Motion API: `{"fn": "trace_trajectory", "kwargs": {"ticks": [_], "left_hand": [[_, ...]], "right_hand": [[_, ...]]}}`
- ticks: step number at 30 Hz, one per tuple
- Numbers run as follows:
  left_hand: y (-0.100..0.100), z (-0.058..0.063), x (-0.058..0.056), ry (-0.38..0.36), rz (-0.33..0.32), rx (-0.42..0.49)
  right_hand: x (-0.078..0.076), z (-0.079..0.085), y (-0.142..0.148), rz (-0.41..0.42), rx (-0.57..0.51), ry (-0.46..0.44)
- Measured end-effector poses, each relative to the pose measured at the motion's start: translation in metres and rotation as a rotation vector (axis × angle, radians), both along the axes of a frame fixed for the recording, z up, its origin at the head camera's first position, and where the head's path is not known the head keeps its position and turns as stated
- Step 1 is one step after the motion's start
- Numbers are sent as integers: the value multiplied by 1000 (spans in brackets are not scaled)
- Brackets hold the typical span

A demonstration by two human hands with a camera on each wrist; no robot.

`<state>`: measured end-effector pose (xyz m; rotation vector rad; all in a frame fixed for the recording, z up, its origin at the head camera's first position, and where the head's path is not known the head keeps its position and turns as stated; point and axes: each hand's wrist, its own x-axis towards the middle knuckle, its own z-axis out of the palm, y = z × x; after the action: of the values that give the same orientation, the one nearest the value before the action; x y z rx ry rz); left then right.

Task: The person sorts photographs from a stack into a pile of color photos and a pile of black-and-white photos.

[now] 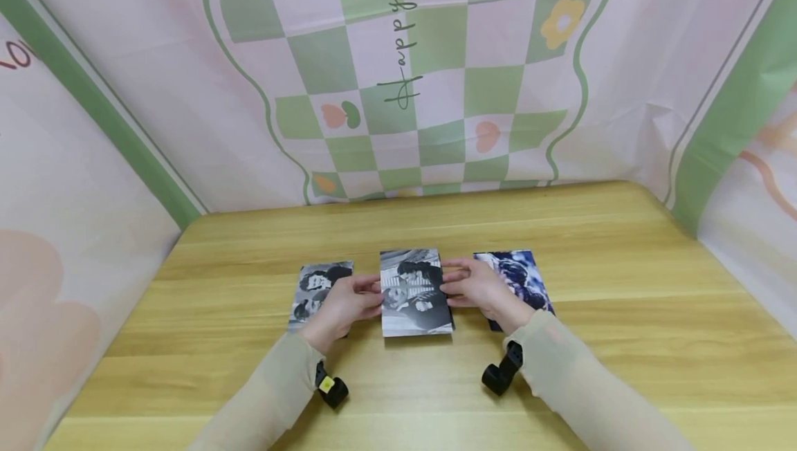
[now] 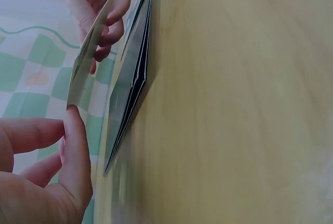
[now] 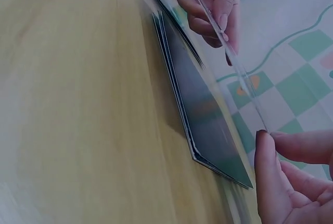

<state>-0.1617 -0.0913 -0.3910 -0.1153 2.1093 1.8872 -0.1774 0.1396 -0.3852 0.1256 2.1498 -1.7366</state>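
A black-and-white photo card (image 1: 416,295) is held level at the middle of the table by both hands. My left hand (image 1: 344,307) pinches its left edge between thumb and fingers. On the opposite edge, my right hand (image 1: 482,290) does the same. Both wrist views show the card raised above a thin stack of cards (image 2: 127,91), which lies on the table with slightly parted edges. From the head camera, the raised card hides most of that stack. A black-and-white photo (image 1: 317,292) lies left, partly behind my left hand; a bluish photo (image 1: 523,278) lies right, partly covered by my right hand.
The wooden table (image 1: 398,396) has rounded far corners. A checkered green-and-white cloth (image 1: 436,91) hangs behind it, with more printed cloth at both sides. Black wrist cameras (image 1: 500,371) sit below both hands, close over the tabletop.
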Motion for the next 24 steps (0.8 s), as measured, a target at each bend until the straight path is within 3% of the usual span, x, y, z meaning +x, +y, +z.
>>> {"fn": "trace_trajectory", "kwargs": {"ticks": [16, 24], "left_hand": [[-23, 1, 5, 39, -39, -80], [-39, -1, 6, 21, -9, -128]], "right_hand": [[0, -3, -23, 12, -25, 26], [1, -2, -40, 15, -20, 37]]}}
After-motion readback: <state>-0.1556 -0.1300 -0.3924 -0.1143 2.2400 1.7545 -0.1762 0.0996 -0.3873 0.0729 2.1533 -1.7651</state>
